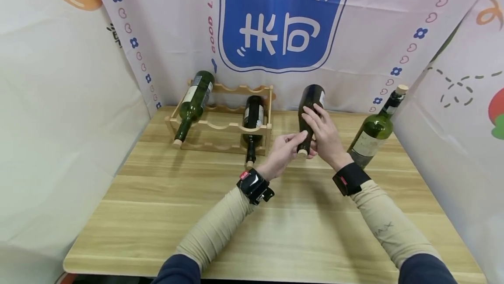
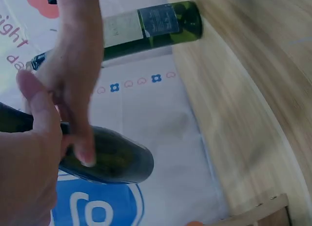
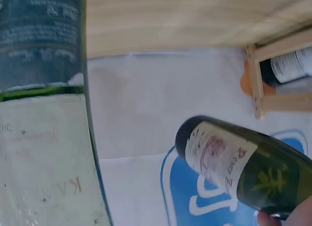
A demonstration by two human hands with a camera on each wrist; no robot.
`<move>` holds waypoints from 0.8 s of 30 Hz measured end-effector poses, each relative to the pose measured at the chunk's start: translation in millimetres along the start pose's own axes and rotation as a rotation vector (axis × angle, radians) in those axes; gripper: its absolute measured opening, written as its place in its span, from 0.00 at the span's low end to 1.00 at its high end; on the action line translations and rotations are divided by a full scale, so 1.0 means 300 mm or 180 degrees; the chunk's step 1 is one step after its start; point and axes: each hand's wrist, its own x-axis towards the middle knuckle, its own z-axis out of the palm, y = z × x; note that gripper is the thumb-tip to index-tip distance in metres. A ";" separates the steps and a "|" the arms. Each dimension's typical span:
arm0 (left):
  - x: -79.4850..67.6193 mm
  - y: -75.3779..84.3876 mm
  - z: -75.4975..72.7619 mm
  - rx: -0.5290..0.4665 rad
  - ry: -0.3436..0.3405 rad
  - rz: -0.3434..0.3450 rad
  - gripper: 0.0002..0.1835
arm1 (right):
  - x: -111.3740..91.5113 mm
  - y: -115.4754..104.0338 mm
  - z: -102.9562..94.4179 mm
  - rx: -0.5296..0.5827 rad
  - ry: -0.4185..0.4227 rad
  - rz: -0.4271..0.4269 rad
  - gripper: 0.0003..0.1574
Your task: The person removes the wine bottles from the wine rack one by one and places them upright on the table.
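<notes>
A dark green wine bottle (image 1: 311, 96) is held tilted above the table, its corked neck toward me and its base away. My left hand (image 1: 282, 155) grips it by the neck, thumb along the top. My right hand (image 1: 327, 137) holds the same bottle, fingers laid over its body. In the right wrist view a pale label shows on this bottle (image 3: 219, 162). Left of the hands is a wooden wine rack (image 1: 226, 127). On its upper tier lies a green bottle (image 1: 197, 93); a darker bottle (image 1: 253, 115) lies lower at its right end.
Upright beside my right wrist stands another corked green wine bottle (image 1: 372, 133), close in the right wrist view. The wooden table (image 1: 236, 240) extends toward me. Behind it hangs a printed white cloth (image 1: 173, 26) with a blue panel; pale cloths flank both sides.
</notes>
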 end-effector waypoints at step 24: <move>0.220 -0.066 -0.072 0.2809 0.0760 0.0903 0.46 | 0.150 -0.028 -0.148 0.0929 0.0352 0.1359 0.27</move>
